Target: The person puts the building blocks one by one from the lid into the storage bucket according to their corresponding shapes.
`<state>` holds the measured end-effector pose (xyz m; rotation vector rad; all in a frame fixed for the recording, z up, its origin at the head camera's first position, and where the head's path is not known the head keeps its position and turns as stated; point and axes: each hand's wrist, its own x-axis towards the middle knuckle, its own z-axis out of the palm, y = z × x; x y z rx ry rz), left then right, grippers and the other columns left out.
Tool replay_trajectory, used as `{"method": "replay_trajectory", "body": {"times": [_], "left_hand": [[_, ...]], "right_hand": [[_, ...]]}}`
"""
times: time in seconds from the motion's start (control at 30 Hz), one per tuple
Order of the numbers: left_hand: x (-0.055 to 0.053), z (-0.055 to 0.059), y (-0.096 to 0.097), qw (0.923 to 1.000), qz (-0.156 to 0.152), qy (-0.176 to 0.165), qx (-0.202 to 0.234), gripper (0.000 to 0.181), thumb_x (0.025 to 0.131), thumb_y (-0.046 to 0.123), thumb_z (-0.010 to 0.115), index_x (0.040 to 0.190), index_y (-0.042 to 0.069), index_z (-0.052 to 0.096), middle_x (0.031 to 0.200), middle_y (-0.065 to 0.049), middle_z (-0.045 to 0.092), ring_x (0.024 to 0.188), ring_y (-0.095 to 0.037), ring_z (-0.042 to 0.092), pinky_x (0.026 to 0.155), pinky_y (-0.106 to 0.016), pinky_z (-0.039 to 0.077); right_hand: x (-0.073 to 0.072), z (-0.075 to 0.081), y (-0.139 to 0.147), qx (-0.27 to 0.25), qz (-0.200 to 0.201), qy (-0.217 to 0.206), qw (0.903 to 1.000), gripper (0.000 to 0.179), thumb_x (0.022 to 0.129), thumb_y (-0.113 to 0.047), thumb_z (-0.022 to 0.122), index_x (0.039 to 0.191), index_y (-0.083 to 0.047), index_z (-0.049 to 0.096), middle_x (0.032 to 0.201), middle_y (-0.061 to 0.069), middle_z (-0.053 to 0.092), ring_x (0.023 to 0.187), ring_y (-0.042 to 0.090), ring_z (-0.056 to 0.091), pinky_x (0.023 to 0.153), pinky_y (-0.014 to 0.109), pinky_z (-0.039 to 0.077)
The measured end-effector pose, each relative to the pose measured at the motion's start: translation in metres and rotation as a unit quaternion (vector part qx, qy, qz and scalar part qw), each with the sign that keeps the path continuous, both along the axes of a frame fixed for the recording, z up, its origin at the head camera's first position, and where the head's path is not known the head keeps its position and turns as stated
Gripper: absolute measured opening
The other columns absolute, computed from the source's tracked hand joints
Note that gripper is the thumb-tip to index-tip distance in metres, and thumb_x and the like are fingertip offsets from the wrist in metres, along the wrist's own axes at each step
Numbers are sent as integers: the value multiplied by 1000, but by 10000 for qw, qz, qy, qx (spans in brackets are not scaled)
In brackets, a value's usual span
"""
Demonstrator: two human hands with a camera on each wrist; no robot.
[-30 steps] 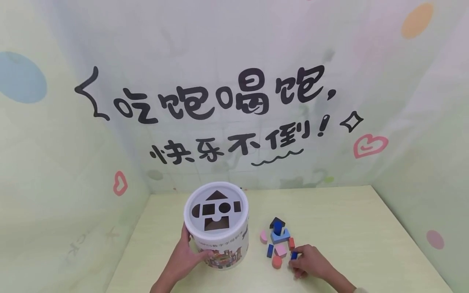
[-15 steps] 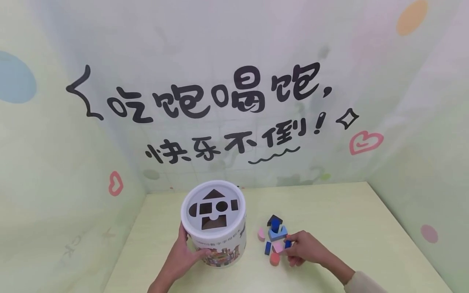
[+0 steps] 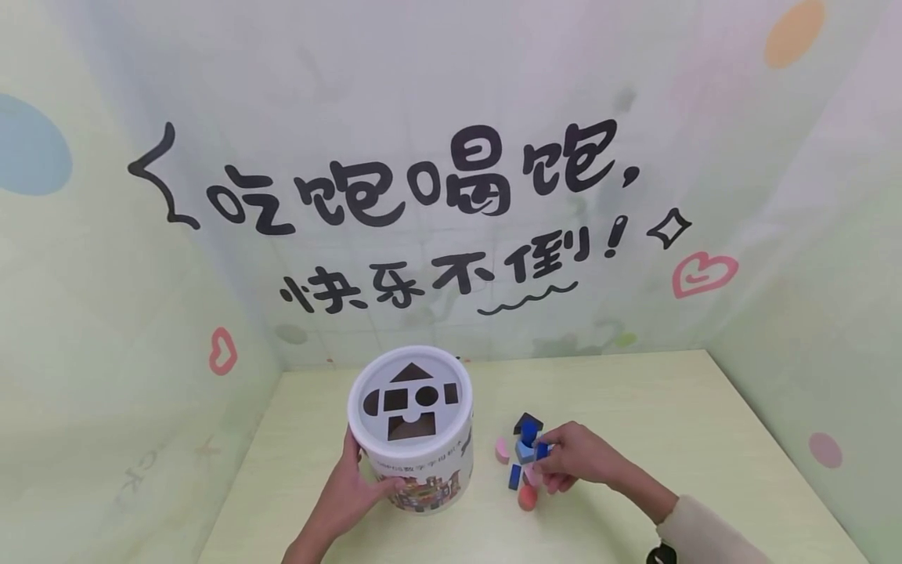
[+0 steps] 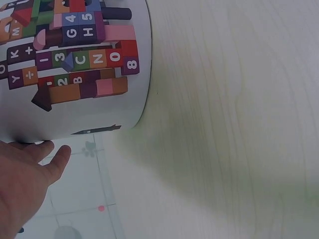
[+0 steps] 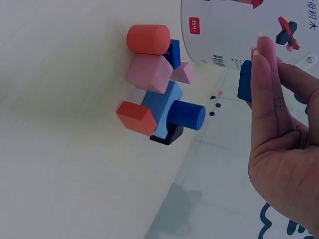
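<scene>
Blue block (image 5: 244, 83) (partly hidden) pinched in right hand (image 3: 579, 454).

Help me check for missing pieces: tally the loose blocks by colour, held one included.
Reddish: 2 (reddish cylinder, reddish brick)
Pink: 2 (larger pink block, smaller pink block)
Dark blue: 3 (blue cylinder, blue brick, held blue block)
Light blue: 1 (bridge block)
Black: 1 (black block)
Total: 9 visible

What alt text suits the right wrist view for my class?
The right hand holds a blue block apart from other toy blocks on a pale table, among them an orange cylinder, a pink block, a red block and a dark blue cylinder. A white printed bucket shows partly at the top.
</scene>
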<state>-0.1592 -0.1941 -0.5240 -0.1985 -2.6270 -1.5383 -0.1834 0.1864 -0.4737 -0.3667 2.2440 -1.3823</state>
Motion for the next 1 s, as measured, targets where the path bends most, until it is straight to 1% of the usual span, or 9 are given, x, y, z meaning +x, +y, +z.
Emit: {"method": "replay_trajectory", "body": {"times": [0.13,0.2,0.3,0.37,0.5,0.6,0.8,0.9,1.0], "left_hand": [[1,-1,-1,10000,-47,21,59,125,62,38,91,156,33,8,141,-10,50,133,-43,42,104,-73,27],[1,-1,-1,10000,-47,10,54,125,62,38,91,155,36,8,140,-9,51,133,-43,42,104,-73,27],[2,0,-1,10000,-52,-15,23,124,62,39,91,154,39,8,140,-9,51,133,-42,43,104,-73,28],[2,0,-1,10000,-51,-39,13,123,62,40,90,154,39,8,141,-9,50,133,-42,42,104,-73,28],[1,1,-1,10000,-45,-56,6,124,62,42,90,154,40,6,145,-10,47,136,-43,39,105,-73,27],[-1,2,-2,10000,-27,-56,-40,124,62,44,90,154,40,6,144,-9,48,135,-42,41,104,-73,28],[-3,2,-1,9999,-99,-36,14,125,62,44,90,155,37,7,144,-9,48,136,-43,39,105,-73,26],[-3,1,-1,9999,-71,-71,-25,126,61,45,90,156,35,7,144,-10,49,135,-44,40,105,-73,27],[-1,1,-2,9999,-6,-81,-58,127,60,46,90,156,33,8,142,-10,50,134,-44,41,104,-73,28]], "right_hand": [[-5,9,-4,75,79,132,9999,35,87,-11,70,115,9,64,66,8,68,57,19,68,55,34,61],[-8,13,-6,115,139,197,9996,35,87,-13,70,115,8,65,65,8,68,58,21,68,55,35,61],[-12,21,-9,188,236,273,9992,27,87,-15,71,107,3,68,64,8,68,59,24,69,56,37,61],[-14,26,-11,228,312,308,9988,23,87,-14,71,104,2,68,64,8,68,58,24,68,55,37,60],[-19,38,-18,365,463,403,9974,28,87,-10,69,111,4,66,64,6,67,57,21,67,54,35,60],[-22,48,-23,523,526,501,9960,35,87,-11,69,118,5,64,65,5,68,58,20,67,56,36,60],[-31,69,-29,752,421,525,9949,36,87,-16,72,118,1,65,66,5,68,63,22,68,62,36,62],[-36,81,-31,804,345,474,9950,37,87,-16,73,119,-1,65,68,7,69,65,24,70,64,36,62],[-40,91,-36,826,337,479,9949,36,87,-16,73,119,-2,65,70,8,69,66,23,70,65,36,62]]}}
